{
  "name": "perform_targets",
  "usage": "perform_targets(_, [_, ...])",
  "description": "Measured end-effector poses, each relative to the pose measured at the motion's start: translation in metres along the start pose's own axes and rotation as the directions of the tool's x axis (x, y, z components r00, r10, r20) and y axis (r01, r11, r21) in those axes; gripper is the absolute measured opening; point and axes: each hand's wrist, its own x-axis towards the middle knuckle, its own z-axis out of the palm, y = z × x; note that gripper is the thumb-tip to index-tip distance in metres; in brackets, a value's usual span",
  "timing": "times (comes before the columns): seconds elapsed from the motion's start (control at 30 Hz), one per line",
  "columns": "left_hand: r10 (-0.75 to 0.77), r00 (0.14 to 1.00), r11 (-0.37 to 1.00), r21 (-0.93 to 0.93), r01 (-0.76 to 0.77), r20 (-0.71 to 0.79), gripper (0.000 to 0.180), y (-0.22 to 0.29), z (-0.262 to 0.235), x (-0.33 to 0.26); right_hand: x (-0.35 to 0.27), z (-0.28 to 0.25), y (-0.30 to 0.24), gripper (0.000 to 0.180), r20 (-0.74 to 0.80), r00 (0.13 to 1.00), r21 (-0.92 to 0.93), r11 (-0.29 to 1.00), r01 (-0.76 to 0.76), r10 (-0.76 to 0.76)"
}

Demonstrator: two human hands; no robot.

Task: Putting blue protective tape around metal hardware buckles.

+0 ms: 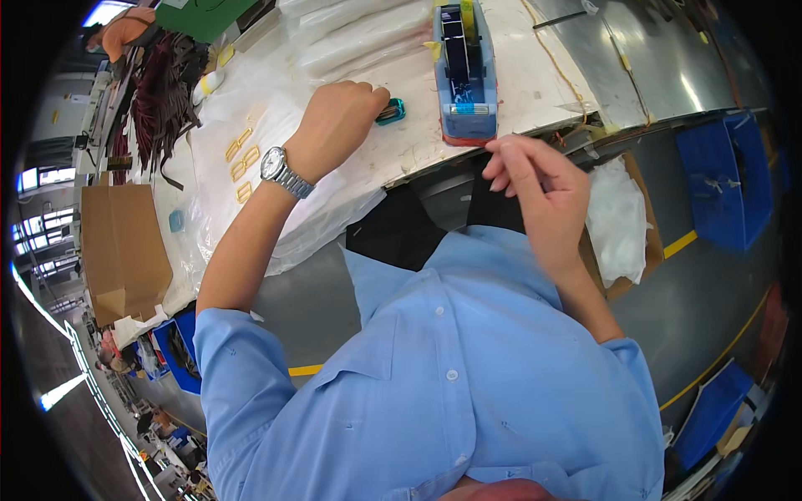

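My left hand (338, 121), with a silver watch (280, 167) on the wrist, is closed above the table, its fingertips beside a small teal open case (391, 112). Whatever may be between those fingers is hidden. Just right of the case stands a blue-grey tape dispenser (469, 123). Close to its front right corner, at the table edge, my right hand (547, 188) has thumb and forefinger pinched together and the other fingers curled. Anything in that pinch is too small to make out. Several gold-coloured metal buckles (244, 157) lie on clear plastic left of my left forearm.
Rolled clear plastic bags (359, 42) lie at the back. Dark red straps (163, 108) hang at the far left, above a brown cardboard box (125, 250). A carton with white plastic (616, 217) and a blue bin (727, 179) stand to the right.
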Motion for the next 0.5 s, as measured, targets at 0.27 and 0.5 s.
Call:
perform_targets(0.27, [-0.025,0.996,0.997,0.071,0.019,0.083,0.008,0.006,-0.011,0.002,0.071,-0.002,-0.004,0.033,0.135,0.975,-0.323,0.938,-0.126,0.178])
perform_targets(0.5, [-0.165,0.971,0.974,-0.183,0.133,-0.171,0.020,0.036,-0.027,-0.018,0.069,0.005,0.010,0.025,0.111,0.991,0.057,0.995,-0.076,0.069])
